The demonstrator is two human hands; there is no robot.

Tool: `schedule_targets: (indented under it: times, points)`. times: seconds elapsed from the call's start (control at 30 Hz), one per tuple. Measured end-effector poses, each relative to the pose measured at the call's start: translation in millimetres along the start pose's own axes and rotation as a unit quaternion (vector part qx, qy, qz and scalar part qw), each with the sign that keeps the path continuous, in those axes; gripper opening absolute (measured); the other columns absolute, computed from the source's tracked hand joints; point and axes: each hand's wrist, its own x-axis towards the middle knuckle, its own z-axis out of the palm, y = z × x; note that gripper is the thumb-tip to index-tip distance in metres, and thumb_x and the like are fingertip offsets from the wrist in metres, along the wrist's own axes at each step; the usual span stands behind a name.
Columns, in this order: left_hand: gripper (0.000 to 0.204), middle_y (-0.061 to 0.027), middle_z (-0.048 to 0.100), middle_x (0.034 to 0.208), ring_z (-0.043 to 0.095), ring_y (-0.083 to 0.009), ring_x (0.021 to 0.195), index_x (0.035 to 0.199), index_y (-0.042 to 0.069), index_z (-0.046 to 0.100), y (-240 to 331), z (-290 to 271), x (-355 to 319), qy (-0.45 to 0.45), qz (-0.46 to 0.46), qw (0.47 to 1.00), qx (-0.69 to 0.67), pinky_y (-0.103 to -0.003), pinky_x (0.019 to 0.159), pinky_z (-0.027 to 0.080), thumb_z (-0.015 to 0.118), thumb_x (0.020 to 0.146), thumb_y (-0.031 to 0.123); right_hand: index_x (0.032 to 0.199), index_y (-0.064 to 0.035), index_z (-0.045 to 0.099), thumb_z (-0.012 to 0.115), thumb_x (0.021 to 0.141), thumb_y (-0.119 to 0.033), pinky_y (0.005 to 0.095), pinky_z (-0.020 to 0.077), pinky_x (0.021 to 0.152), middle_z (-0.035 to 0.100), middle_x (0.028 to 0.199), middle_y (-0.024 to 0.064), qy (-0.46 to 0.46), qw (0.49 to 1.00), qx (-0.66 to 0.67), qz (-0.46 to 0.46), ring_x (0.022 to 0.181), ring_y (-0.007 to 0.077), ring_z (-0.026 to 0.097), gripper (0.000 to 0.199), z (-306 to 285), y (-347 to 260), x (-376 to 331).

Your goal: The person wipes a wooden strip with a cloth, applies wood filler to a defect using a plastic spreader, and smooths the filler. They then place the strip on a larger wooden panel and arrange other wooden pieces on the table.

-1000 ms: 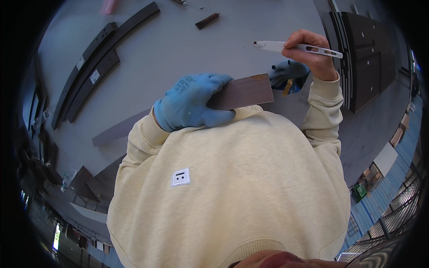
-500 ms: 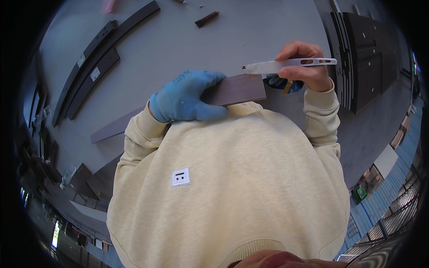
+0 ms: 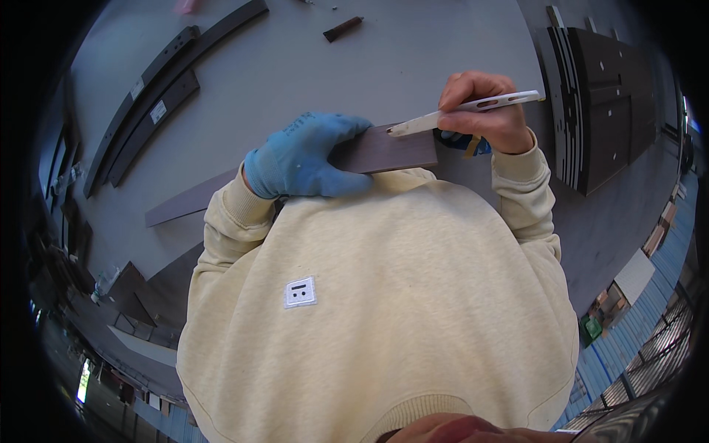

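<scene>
My left hand (image 3: 299, 156), in a blue work glove, is closed round the left end of a short dark-brown wooden board (image 3: 399, 153) held in front of my chest. Bare, my right hand (image 3: 489, 111) pinches a slim white plastic spatula (image 3: 421, 125) with slots in its handle. The spatula's tip carries a bit of brown stuff and lies at the board's upper face, near its far edge; whether it presses there I cannot tell. Behind the board's right end, partly hidden by my right hand, is something blue and dark (image 3: 480, 145) with a yellowish strip.
A dark-brown tube (image 3: 343, 29) lies on the grey table (image 3: 310, 81). Long dark boards (image 3: 156, 109) rest at the left, some with white labels. At the right stands a stack of dark panels (image 3: 609, 111). Another long board (image 3: 188, 199) sits by my left forearm.
My right hand has moved left and slightly down with the spatula. Its tip has shifted from the board's far edge inward onto the upper face. The left hand and board stay nearly in place.
</scene>
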Motion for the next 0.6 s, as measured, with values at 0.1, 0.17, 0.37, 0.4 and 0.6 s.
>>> schedule_targets:
  times: [0.1,0.17,0.37,0.4,0.6]
  points:
    - [0.064,-0.0229,0.075,0.104,0.075,-0.0319,0.089,0.127,-0.006,0.068,2.5,1.4,-0.5,0.003,0.004,1.000,0.011,-0.037,0.084,0.060,0.080,0.078,0.034,0.094,-0.0005,0.074,0.085,0.084,0.001,0.0219,0.0528,0.066,0.073,0.087,0.0042,0.003,1.000,-0.024,-0.002,0.076,0.0086,0.066,0.015,1.3,-2.2,-1.6]
    - [0.064,-0.0227,0.075,0.104,0.074,-0.0322,0.088,0.127,-0.006,0.068,3.5,2.4,-0.7,0.004,0.006,1.000,0.020,-0.038,0.084,0.060,0.080,0.078,0.034,0.094,-0.0004,0.074,0.084,0.084,0.001,0.0215,0.0531,0.066,0.073,0.086,0.0040,0.011,0.999,-0.037,0.004,0.076,0.0083,0.066,0.014,1.9,-5.0,-4.3]
    - [0.063,-0.0220,0.075,0.102,0.074,-0.0327,0.087,0.125,-0.005,0.069,3.2,6.0,-1.1,0.017,0.026,0.999,0.030,-0.038,0.083,0.060,0.080,0.077,0.035,0.095,-0.0006,0.074,0.084,0.086,0.001,0.0213,0.0537,0.067,0.073,0.086,0.0036,0.031,0.998,-0.054,0.006,0.076,0.0076,0.066,0.013,4.5,-6.9,-7.6]
    - [0.063,-0.0220,0.075,0.102,0.074,-0.0326,0.087,0.125,-0.005,0.069,2.9,6.5,-1.4,0.021,0.030,0.999,0.032,-0.038,0.083,0.060,0.081,0.077,0.035,0.095,-0.0006,0.074,0.084,0.086,0.000,0.0213,0.0537,0.067,0.074,0.087,0.0036,0.032,0.998,-0.061,0.002,0.077,0.0076,0.066,0.013,4.5,-6.4,-7.5]
    - [0.064,-0.0220,0.075,0.101,0.074,-0.0318,0.085,0.126,-0.005,0.069,1.0,4.0,-0.8,0.010,0.023,0.999,0.028,-0.037,0.081,0.061,0.081,0.077,0.035,0.095,-0.0005,0.075,0.084,0.086,0.000,0.0216,0.0539,0.067,0.074,0.087,0.0036,0.044,0.996,-0.080,-0.010,0.077,0.0078,0.067,0.014,5.1,-3.2,-5.8]
